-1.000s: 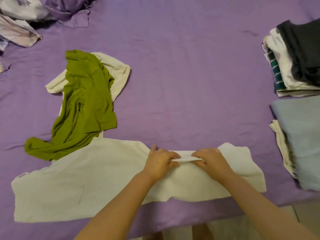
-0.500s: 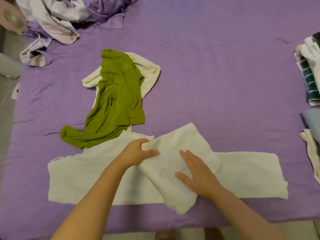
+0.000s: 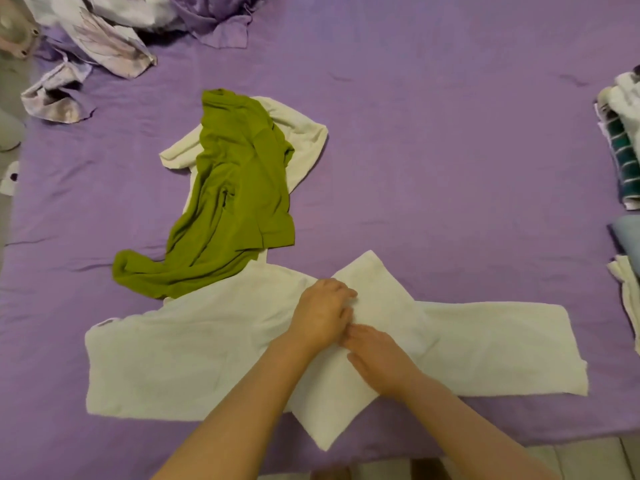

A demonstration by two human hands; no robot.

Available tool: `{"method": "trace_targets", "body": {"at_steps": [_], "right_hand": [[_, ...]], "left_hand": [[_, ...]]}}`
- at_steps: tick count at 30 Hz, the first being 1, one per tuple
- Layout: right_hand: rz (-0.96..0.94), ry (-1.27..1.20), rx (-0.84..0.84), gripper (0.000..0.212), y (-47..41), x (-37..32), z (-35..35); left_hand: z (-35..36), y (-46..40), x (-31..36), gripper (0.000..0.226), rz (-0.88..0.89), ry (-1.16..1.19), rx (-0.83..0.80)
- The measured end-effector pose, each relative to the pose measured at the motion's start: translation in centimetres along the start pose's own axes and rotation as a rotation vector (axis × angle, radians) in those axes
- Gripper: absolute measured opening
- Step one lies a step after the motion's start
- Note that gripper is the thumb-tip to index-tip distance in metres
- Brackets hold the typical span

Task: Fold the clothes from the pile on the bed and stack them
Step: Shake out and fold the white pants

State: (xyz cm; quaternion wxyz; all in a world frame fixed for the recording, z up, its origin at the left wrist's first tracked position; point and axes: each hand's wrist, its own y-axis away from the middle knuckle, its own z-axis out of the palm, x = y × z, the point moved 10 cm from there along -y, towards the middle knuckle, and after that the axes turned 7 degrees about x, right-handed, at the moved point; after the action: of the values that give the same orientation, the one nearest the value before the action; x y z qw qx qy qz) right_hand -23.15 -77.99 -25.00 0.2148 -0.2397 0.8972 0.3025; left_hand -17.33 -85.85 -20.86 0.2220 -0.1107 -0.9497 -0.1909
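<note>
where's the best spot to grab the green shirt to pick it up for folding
Probably the green shirt by its squared lower edge nearest the person, reaching in from the front. That edge lies flat and open on the purple sheet, while the top is bunched over a white garment.

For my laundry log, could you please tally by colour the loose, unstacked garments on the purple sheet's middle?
Olive green: 1, the green shirt.
Cream white: 2, the white garment under both hands and the white garment beneath the green one.
Total: 3.
</note>
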Motion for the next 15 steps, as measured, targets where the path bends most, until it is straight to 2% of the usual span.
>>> {"method": "trace_targets", "body": {"at_steps": [3,7,12,15], "right_hand": [[0.143,-0.007,0.088,0.039,3.3,6.7,-2.9],[0.289,0.072,0.221,0.035,5.7,14.5,-7.3],[0.411,0.288,0.103,0.051,5.5,19.6,-7.4],[0.373,0.239,0.062,0.041,4.8,19.8,-7.0]], "left_hand": [[1.4,-2.3,3.2,0.037,0.087,-0.029,-0.032],[4.2,-5.4,7.0,0.040,0.205,-0.240,-0.137],[7.7,-7.4,9.0,0.043,0.285,-0.529,-0.330],[8.5,-7.7,9.5,0.047,0.266,-0.553,-0.391]]}}
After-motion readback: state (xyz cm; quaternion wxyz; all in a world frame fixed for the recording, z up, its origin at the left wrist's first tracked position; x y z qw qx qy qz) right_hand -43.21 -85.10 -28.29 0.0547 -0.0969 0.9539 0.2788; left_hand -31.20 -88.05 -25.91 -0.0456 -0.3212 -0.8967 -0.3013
